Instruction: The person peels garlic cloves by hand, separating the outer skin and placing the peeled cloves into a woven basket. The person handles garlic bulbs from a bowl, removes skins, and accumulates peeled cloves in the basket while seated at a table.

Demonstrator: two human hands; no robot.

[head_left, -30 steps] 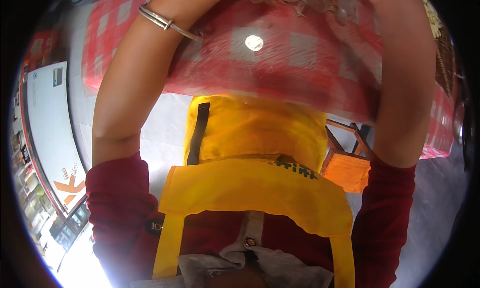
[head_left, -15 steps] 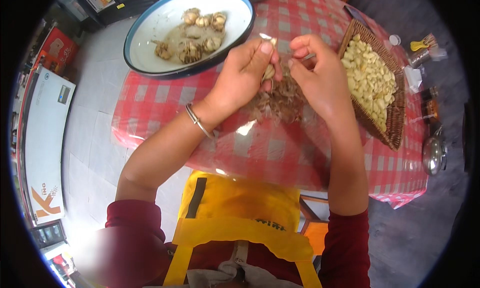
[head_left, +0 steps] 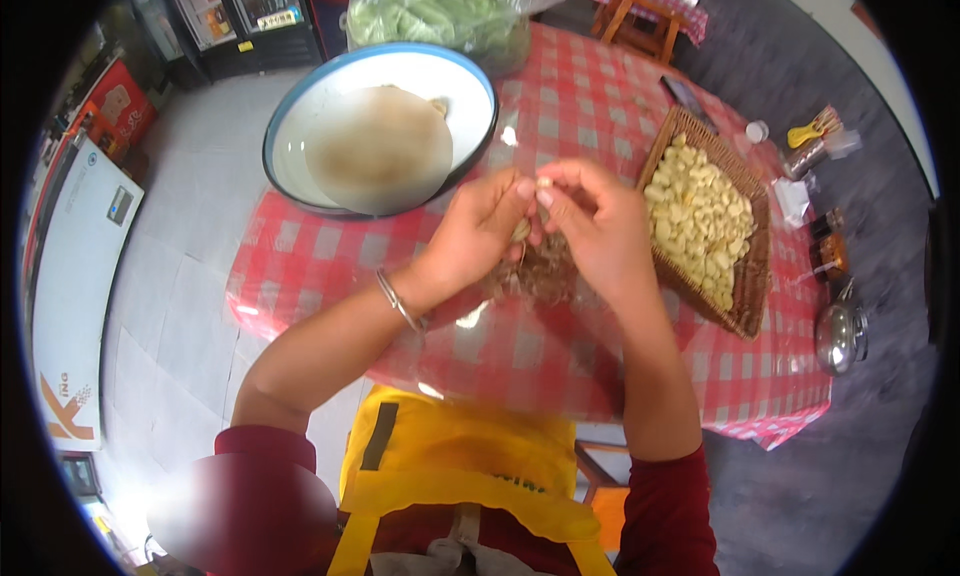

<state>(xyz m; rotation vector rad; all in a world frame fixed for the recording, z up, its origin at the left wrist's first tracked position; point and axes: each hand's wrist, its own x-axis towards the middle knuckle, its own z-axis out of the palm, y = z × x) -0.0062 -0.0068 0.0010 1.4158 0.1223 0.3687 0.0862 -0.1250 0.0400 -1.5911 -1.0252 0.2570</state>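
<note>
My left hand (head_left: pixel 472 228) is closed around garlic (head_left: pixel 521 232), of which only a pale part shows between thumb and fingers. Close against it, my right hand (head_left: pixel 603 226) pinches a small pale garlic clove (head_left: pixel 543 183) between thumb and fingertips. Below both hands lies a heap of brown garlic skins (head_left: pixel 535 276) on the checked tablecloth. To the right stands a wicker basket (head_left: pixel 752 311) filled with peeled garlic cloves (head_left: pixel 697 224). A white bowl with a blue rim (head_left: pixel 281 141) is at the upper left; a blurred patch hides most of its contents.
Behind the bowl sits a clear plastic bag of green vegetables (head_left: pixel 430 18). A dark phone-like object (head_left: pixel 688 101), a white lid (head_left: pixel 757 132), a container with yellow-handled things (head_left: pixel 805 156) and a shiny metal pot (head_left: pixel 840 336) line the right side of the red checked table (head_left: pixel 480 371).
My right hand has come across to my left hand and now pinches a clove beside it. The view has tilted up, bringing the bag of greens further into sight.
</note>
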